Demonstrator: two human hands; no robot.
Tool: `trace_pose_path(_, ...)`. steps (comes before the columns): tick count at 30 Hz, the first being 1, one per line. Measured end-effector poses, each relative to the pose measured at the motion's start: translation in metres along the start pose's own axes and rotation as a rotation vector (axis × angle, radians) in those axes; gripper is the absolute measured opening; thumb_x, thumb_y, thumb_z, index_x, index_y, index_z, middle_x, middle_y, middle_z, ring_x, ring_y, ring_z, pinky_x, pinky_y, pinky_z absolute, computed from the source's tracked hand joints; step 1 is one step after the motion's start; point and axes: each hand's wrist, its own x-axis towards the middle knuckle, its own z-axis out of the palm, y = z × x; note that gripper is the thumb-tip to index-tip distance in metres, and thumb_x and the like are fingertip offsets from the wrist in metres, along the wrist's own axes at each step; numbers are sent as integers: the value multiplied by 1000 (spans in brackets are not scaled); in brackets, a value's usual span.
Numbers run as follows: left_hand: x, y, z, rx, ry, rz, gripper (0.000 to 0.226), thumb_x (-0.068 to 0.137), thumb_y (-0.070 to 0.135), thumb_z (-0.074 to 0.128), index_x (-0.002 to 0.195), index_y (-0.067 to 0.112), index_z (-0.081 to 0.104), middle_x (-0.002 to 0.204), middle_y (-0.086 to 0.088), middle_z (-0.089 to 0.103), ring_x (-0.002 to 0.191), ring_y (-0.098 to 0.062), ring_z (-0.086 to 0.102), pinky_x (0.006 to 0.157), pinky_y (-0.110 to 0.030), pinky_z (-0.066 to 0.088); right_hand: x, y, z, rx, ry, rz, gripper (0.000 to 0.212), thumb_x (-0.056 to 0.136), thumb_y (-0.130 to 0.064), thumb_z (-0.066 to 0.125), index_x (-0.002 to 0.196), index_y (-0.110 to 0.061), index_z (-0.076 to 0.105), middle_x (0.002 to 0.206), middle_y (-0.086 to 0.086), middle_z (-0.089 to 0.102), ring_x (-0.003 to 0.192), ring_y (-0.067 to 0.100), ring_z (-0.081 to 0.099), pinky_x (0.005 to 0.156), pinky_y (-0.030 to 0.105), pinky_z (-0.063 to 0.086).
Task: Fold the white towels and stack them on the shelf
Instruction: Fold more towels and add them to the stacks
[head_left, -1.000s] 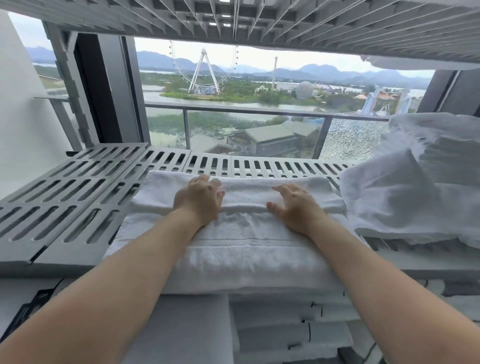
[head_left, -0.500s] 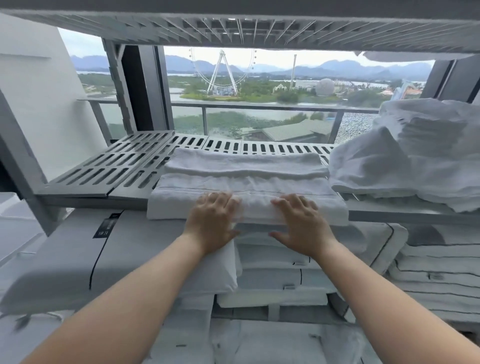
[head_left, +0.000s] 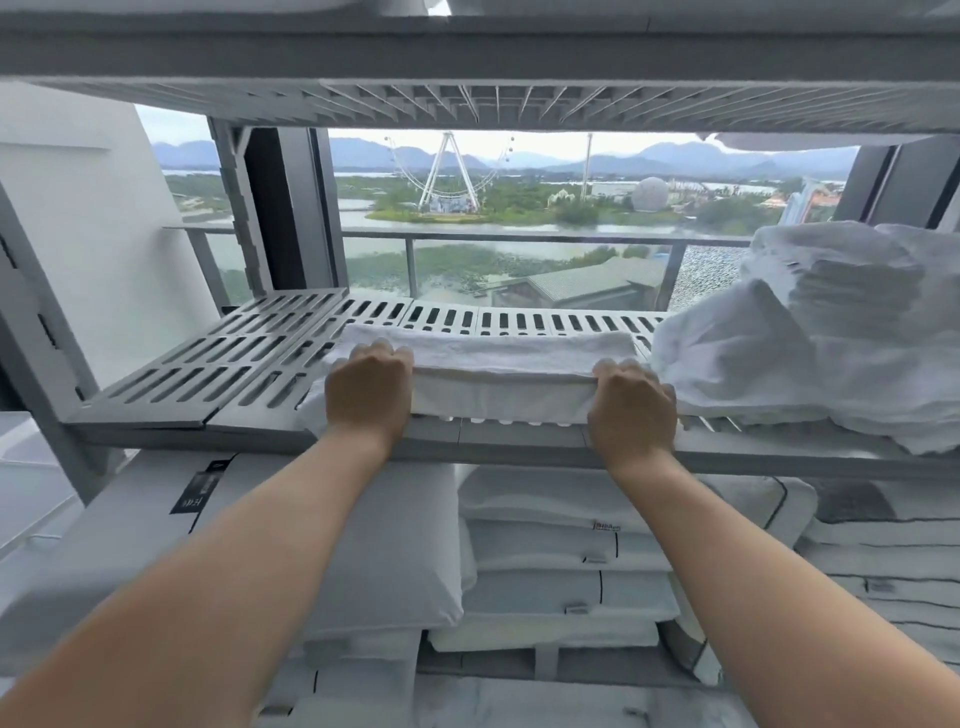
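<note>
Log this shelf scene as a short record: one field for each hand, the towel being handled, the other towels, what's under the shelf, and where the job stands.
left hand: fingers curled over the near edge of the folded towel, at its left end
right hand: fingers curled over the same edge, at its right end
folded towel: lies flat on the slatted shelf, close to its front edge
loose towels: unfolded heap on the same shelf, right of the folded towel
below shelf: stacked white bedding
task state: heap not yet folded
</note>
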Motion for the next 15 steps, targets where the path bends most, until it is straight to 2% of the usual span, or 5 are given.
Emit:
trace_pose_path(2, 23, -1, 8, 7, 19, -10, 43, 84, -6, 31, 105, 9, 66, 96, -10, 65, 85, -28, 62, 69, -38, 51, 24, -1, 9, -33, 4, 5, 36, 87, -3, 41, 114, -13, 62, 106, 11, 65, 100, 32, 60, 87, 40, 43)
trace_pose_path(5, 64, 1, 27, 31, 42, 2, 42, 87, -3, 30, 102, 9, 66, 93, -11, 65, 84, -28, 62, 76, -41, 53, 63, -2, 26, -109, 61, -17, 35, 88, -5, 38, 113, -11, 61, 105, 11, 65, 98, 31, 60, 87, 41, 44)
trace_pose_path(10, 142, 0, 82, 135, -38, 35, 33, 87, 1, 42, 101, 14, 69, 96, -9, 68, 93, -30, 61, 89, -43, 43, 137, -3, 65, -209, 70, -96, 34, 84, 0, 42, 103, -12, 67, 96, 10, 67, 98, 31, 59, 93, 44, 40)
trace_pose_path(13, 176, 0, 119, 143, -191, 70, 28, 86, 6, 42, 95, 19, 66, 100, -7, 67, 99, -29, 58, 96, -45, 38, 171, -6, 96, -243, -72, -126, 30, 85, -6, 45, 101, -17, 67, 97, 6, 67, 103, 31, 56, 93, 42, 39)
trace_pose_path(15, 187, -3, 145, 90, -299, 93, 26, 88, 9, 40, 98, 18, 62, 101, -6, 64, 97, -27, 58, 95, -45, 42, 185, -5, 120, -239, -217, -136, 28, 89, -14, 43, 105, -19, 66, 102, 7, 67, 104, 30, 56, 89, 41, 42)
